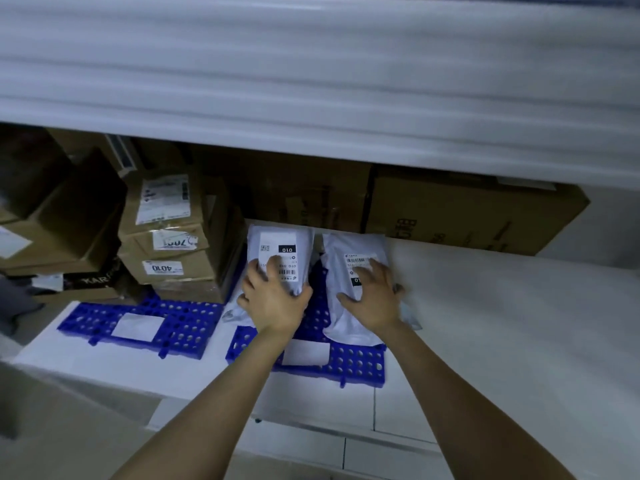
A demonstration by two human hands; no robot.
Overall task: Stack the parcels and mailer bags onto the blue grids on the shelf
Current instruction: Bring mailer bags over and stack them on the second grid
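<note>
Two white mailer bags with barcode labels lie side by side on a blue grid (356, 367) on the white shelf. My left hand (275, 299) grips the near end of the left mailer bag (277, 247), fingers spread over its label and thumb around its edge. Flat on the right mailer bag (349, 251) rests my right hand (372, 296), its fingers apart over the label. A second blue grid (180, 327) to the left carries a stack of brown cardboard parcels (166, 233) at its back.
Large cardboard boxes (467, 216) stand along the shelf's back. More brown boxes (59, 216) fill the far left. The upper shelf board (311, 98) overhangs close above. White paper labels lie on both grids. Bare white shelf surface (502, 323) extends to the right.
</note>
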